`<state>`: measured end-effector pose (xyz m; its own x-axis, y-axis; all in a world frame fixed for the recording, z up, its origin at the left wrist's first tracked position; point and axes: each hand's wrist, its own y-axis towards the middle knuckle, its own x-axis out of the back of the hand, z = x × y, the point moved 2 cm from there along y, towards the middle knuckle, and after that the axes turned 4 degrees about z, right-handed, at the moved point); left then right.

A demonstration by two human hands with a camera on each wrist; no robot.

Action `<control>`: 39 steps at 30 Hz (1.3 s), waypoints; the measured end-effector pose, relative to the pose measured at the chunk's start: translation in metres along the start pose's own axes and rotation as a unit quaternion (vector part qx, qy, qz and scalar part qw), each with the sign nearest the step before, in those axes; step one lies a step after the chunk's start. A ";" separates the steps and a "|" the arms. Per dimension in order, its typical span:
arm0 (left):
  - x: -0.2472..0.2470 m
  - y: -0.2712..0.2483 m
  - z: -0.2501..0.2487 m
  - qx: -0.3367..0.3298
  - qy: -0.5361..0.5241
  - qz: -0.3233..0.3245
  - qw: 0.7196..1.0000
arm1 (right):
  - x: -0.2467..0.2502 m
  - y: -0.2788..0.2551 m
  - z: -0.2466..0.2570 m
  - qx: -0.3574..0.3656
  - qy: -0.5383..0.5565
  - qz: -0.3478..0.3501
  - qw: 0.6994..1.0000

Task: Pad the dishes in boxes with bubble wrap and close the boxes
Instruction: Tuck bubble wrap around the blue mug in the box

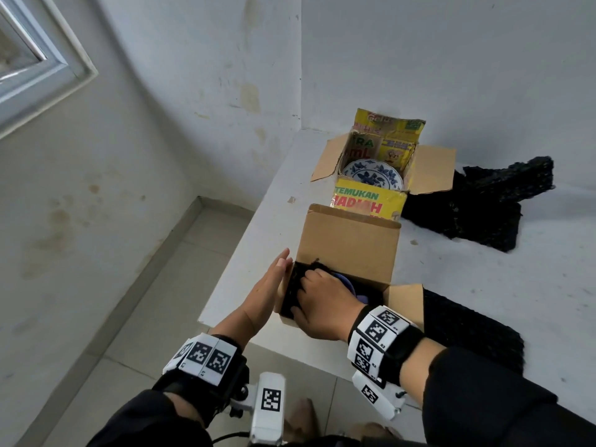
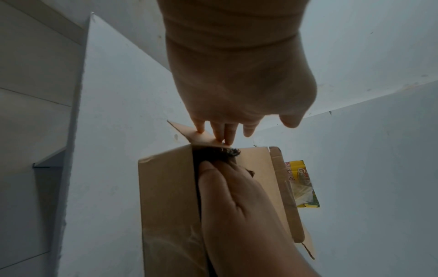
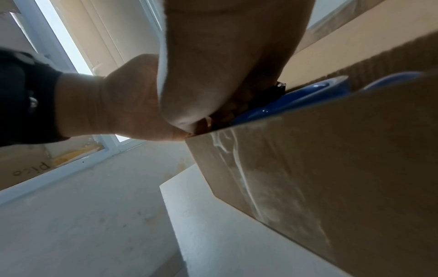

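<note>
right hand pushing black wrap into the near box at the table's corner

the plain brown box [image 1: 346, 253] sits right at the near left corner of the white table [image 1: 483, 285], its left wall close to the table edge, with tiled floor beyond. the right hand [image 1: 325, 304] reaches into the box with fingers curled on black bubble wrap [image 1: 295, 285], tucked against the left inner wall beside a blue dish [image 3: 296, 99]. the left hand [image 1: 269, 288] lies flat with straight fingers against the box's outer left side, fingertips on the left flap [image 2: 189, 134]. the far flap stands upright; the right flap folds outward over more black wrap [image 1: 467, 330].

behind, touching or nearly so, a yellow printed box [image 1: 371, 201] stands open, holding a blue-and-white patterned plate [image 1: 372, 175]. its front reads "temukan hadiah"; the back flap seems to read "gold", though that is blurry. another heap of black wrap [image 1: 483, 204] lies to its right, with bare tabletop beyond.
</note>
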<state>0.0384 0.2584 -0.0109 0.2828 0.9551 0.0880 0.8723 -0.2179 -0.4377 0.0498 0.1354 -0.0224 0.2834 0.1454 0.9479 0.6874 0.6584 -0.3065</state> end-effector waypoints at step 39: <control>-0.006 -0.005 0.013 0.001 -0.061 0.012 0.998 | -0.015 -0.002 0.001 0.000 0.055 -0.075 0.996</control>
<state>0.0273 0.2565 -0.0205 0.2528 0.9670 -0.0328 0.8648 -0.2411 -0.4404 0.0441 0.1325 -0.0358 0.2498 -0.0367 0.9676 0.7276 0.6665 -0.1625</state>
